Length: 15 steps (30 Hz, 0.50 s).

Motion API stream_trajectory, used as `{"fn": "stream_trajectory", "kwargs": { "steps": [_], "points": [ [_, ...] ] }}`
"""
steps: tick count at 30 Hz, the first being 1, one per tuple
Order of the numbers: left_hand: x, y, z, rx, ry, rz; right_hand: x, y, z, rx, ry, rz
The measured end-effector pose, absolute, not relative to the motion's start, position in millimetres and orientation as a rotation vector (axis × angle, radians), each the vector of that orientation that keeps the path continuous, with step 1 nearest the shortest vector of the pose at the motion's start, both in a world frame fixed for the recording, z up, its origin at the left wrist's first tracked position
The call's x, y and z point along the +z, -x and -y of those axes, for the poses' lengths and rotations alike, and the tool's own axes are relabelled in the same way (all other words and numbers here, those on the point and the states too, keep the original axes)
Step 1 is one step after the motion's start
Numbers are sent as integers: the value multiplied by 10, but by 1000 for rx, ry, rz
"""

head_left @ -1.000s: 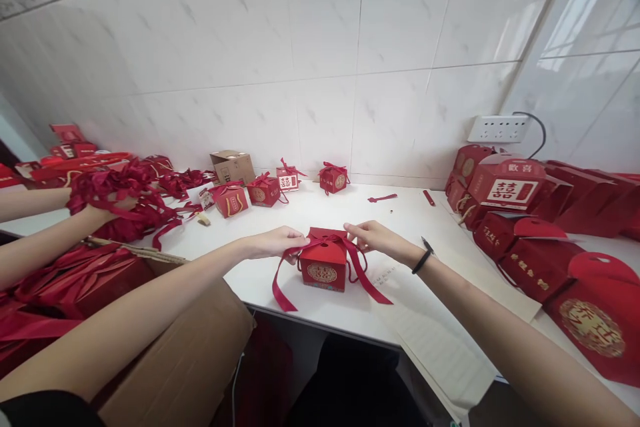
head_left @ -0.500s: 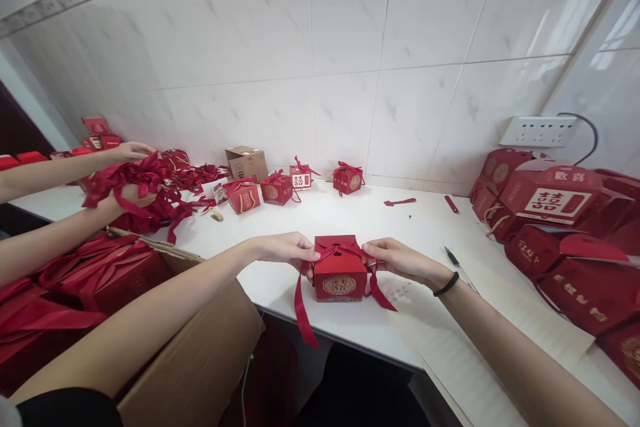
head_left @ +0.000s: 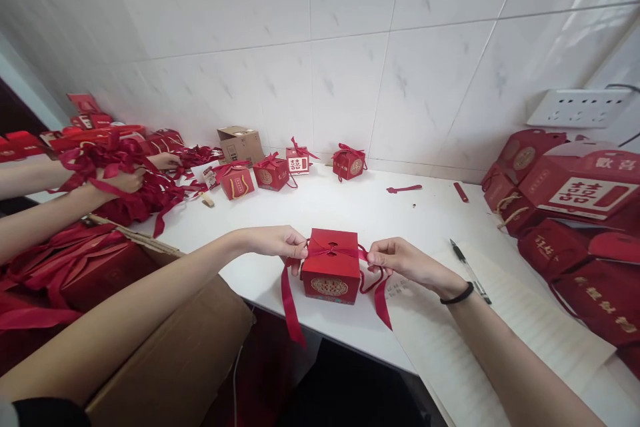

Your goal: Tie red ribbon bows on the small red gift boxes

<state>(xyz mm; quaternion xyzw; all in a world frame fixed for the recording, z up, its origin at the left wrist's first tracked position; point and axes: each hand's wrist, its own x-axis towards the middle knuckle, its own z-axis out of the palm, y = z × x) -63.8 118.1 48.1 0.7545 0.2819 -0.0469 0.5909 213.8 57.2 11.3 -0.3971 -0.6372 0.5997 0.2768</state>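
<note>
A small red gift box (head_left: 331,283) with a round gold emblem on its front stands upright near the table's front edge. My left hand (head_left: 281,243) pinches a red ribbon (head_left: 291,310) at the box's left side, and its tail hangs over the edge. On the other side, my right hand (head_left: 395,259) pinches the ribbon's right part, with a tail dangling below. A red cord loop also shows beside the box under my right fingers. Thin strands meet at the middle of the lid; whether they are knotted I cannot tell.
Several ribboned boxes (head_left: 271,171) stand along the wall beside a small brown carton (head_left: 240,147). At left, another person's hands (head_left: 127,180) hold bunched ribbons above a cardboard box (head_left: 175,340) of red boxes. Right: a pen (head_left: 469,270), paper (head_left: 520,320) and stacked red boxes (head_left: 580,193).
My hands have drawn the ribbon outward, and the wide ribbon across the lid has narrowed to thin strands. The view has tilted down slightly. The other person's hands have moved.
</note>
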Motion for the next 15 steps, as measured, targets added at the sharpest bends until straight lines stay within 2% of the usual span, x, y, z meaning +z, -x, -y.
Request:
{"fn": "stream_trajectory", "kwargs": {
  "steps": [5,10,15],
  "points": [
    [527,626,-1098,-119,-1782,-664,142,-2193,-539,1533,1097,1790],
    [584,587,-1027,23,-1635,-636,476,-2231,-449,1198,1081,1977],
    [615,567,-1011,181,-1511,-587,777,-1922,-433,1305,994,1963]
  ]
}}
